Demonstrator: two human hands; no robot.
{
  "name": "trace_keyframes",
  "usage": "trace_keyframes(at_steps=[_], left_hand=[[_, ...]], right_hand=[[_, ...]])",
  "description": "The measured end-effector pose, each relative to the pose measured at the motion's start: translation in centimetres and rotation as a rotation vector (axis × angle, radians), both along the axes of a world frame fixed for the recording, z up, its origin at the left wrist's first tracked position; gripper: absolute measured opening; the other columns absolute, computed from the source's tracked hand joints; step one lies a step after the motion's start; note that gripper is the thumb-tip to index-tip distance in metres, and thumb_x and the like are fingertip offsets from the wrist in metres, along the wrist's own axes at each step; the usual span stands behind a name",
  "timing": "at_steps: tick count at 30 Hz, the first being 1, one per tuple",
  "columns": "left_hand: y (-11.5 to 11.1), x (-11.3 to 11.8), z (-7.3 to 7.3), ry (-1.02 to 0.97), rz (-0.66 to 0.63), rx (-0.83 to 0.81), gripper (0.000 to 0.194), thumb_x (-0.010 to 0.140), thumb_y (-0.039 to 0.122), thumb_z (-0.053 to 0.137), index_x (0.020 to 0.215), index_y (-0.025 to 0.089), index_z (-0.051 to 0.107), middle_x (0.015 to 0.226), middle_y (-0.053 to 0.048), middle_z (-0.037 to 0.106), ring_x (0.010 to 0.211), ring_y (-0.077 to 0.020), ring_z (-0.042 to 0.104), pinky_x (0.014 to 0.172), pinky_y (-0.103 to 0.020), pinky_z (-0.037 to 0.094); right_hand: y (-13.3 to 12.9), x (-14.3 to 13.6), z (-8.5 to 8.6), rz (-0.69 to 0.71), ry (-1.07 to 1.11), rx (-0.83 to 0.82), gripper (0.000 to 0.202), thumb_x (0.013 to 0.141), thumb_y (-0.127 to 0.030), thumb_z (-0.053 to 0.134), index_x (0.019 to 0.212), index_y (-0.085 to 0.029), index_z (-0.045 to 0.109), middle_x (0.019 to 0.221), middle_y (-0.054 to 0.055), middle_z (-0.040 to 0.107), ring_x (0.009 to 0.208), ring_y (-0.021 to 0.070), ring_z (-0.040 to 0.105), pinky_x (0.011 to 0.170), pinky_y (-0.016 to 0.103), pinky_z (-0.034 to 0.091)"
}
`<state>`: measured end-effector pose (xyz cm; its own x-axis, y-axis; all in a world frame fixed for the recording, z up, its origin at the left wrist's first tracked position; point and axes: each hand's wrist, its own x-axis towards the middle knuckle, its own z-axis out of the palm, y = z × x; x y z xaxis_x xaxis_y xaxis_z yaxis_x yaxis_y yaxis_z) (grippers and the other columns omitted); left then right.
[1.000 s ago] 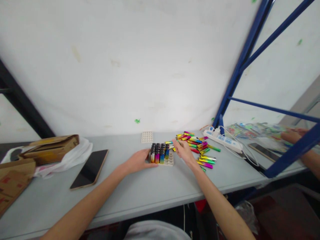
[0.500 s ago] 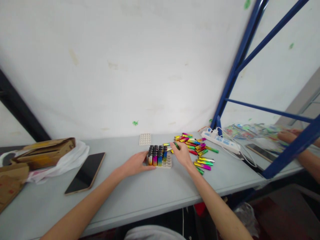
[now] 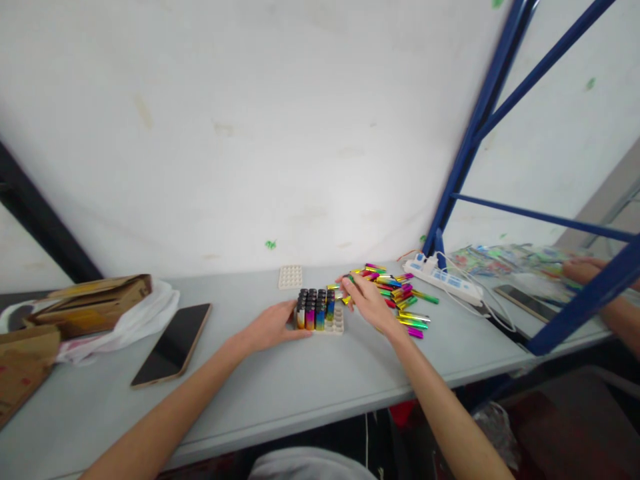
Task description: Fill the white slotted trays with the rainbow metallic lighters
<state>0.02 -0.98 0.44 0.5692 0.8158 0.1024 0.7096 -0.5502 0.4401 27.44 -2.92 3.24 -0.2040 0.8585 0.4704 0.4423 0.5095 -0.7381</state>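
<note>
Two hands are at work on the bench, and the left hand has a firm-looking grip on one corner of the pale tray, fingers along its left side and thumb across the front. The upright lighters stand black tops up in close rows on the tray, with bare holes at its right end and front right corner. The right hand hangs just right of those holes, its grip closed in a pinch on a small dark and green piece; from where I stand the fingers cover most of it, though I take it for a lighter. The loose pile lies just beyond that hand.

To seat one well, I'd turn it base down and fully upright before bringing it over a hole, then lower it straight. Pinching near the top should spare the fingers from knocking the neighbours. Steady pressure from the left thumb ought to stop the tray sliding; pushing at a slant could tip the nearest row.
</note>
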Motion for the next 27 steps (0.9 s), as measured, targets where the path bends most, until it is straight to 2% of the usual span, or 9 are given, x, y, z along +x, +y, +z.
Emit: trace_keyframes(at_steps=[3, 7, 10, 13, 16, 19, 22, 24, 27], left_hand=[[0.0, 0.0, -0.1, -0.017, -0.015, -0.011, 0.058, 0.083, 0.065, 0.070, 0.119, 0.021, 0.063, 0.108, -0.008, 0.074, 0.090, -0.0282, 0.068, 0.083, -0.036, 0.053], [0.1, 0.0, -0.3, -0.022, -0.012, -0.001, 0.056, 0.083, 0.063, 0.071, 0.118, 0.020, 0.064, 0.106, -0.008, 0.074, 0.089, -0.0278, 0.068, 0.082, -0.036, 0.052], [0.2, 0.0, -0.4, -0.017, -0.011, 0.009, 0.056, 0.083, 0.065, 0.071, 0.116, 0.020, 0.064, 0.105, -0.008, 0.074, 0.088, -0.0282, 0.069, 0.080, -0.036, 0.052], [0.2, 0.0, -0.5, -0.022, -0.021, 0.012, 0.058, 0.084, 0.065, 0.071, 0.119, 0.021, 0.064, 0.109, -0.008, 0.074, 0.091, -0.0287, 0.070, 0.082, -0.036, 0.052], [0.1, 0.0, -0.5, -0.011, -0.021, 0.021, 0.059, 0.084, 0.064, 0.071, 0.121, 0.020, 0.063, 0.115, -0.010, 0.074, 0.097, -0.0305, 0.070, 0.087, -0.037, 0.053], [0.0, 0.0, -0.4, -0.008, -0.017, 0.028, 0.057, 0.085, 0.063, 0.071, 0.121, 0.019, 0.063, 0.116, -0.011, 0.074, 0.099, -0.0315, 0.070, 0.089, -0.038, 0.053], [0.0, 0.0, -0.5, -0.018, -0.010, 0.029, 0.057, 0.084, 0.062, 0.072, 0.119, 0.019, 0.064, 0.112, -0.010, 0.074, 0.096, -0.0312, 0.070, 0.087, -0.038, 0.053], [0.0, 0.0, -0.5, -0.023, -0.008, 0.032, 0.058, 0.083, 0.064, 0.072, 0.118, 0.019, 0.064, 0.109, -0.010, 0.074, 0.094, -0.0307, 0.070, 0.084, -0.037, 0.053], [0.1, -0.1, -0.6, -0.005, -0.014, 0.041, 0.056, 0.084, 0.064, 0.070, 0.115, 0.018, 0.064, 0.108, -0.010, 0.074, 0.093, -0.0301, 0.070, 0.082, -0.037, 0.053]], right_hand=[[-0.9, 0.8, 1.7, 0.026, -0.208, 0.100, 0.046, 0.106, -0.055, 0.044, 0.084, -0.020, 0.064, 0.089, 0.004, 0.064, 0.083, 0.0180, 0.058, 0.078, 0.029, 0.045], [-1.6, 1.5, 2.7, -0.027, -0.381, 0.052, 0.054, 0.104, -0.057, 0.048, 0.064, -0.021, 0.051, 0.060, -0.002, 0.052, 0.061, 0.0149, 0.047, 0.065, 0.028, 0.035], [-1.5, 2.0, 2.5, 0.038, -0.381, -0.039, 0.053, 0.103, -0.058, 0.051, 0.067, -0.020, 0.057, 0.059, -0.002, 0.058, 0.058, 0.0152, 0.051, 0.062, 0.027, 0.034], [-1.2, 2.1, 2.2, 0.195, -0.399, -0.127, 0.043, 0.103, -0.050, 0.053, 0.077, -0.019, 0.068, 0.069, 0.001, 0.069, 0.063, 0.0178, 0.059, 0.062, 0.027, 0.038], [-1.2, 1.7, 1.7, 0.262, -0.460, -0.169, 0.036, 0.103, -0.041, 0.055, 0.081, -0.019, 0.073, 0.073, 0.003, 0.073, 0.067, 0.0194, 0.063, 0.065, 0.028, 0.042], [-1.5, 0.5, 1.0, 0.199, -0.599, -0.126, 0.032, 0.104, -0.038, 0.056, 0.086, -0.018, 0.074, 0.082, 0.007, 0.077, 0.078, 0.0224, 0.068, 0.074, 0.029, 0.046], [-2.2, -0.6, 0.2, -0.006, -0.786, -0.060, 0.032, 0.105, -0.039, 0.054, 0.105, -0.015, 0.074, 0.102, 0.015, 0.077, 0.095, 0.0280, 0.070, 0.082, 0.032, 0.047], [-2.5, -1.1, -0.1, -0.088, -0.888, -0.095, 0.034, 0.106, -0.039, 0.052, 0.108, -0.013, 0.074, 0.105, 0.018, 0.076, 0.095, 0.0298, 0.071, 0.081, 0.033, 0.048], [-2.4, -0.9, -0.1, -0.027, -0.917, -0.187, 0.033, 0.105, -0.038, 0.054, 0.098, -0.015, 0.076, 0.096, 0.015, 0.077, 0.089, 0.0275, 0.072, 0.076, 0.031, 0.047]])
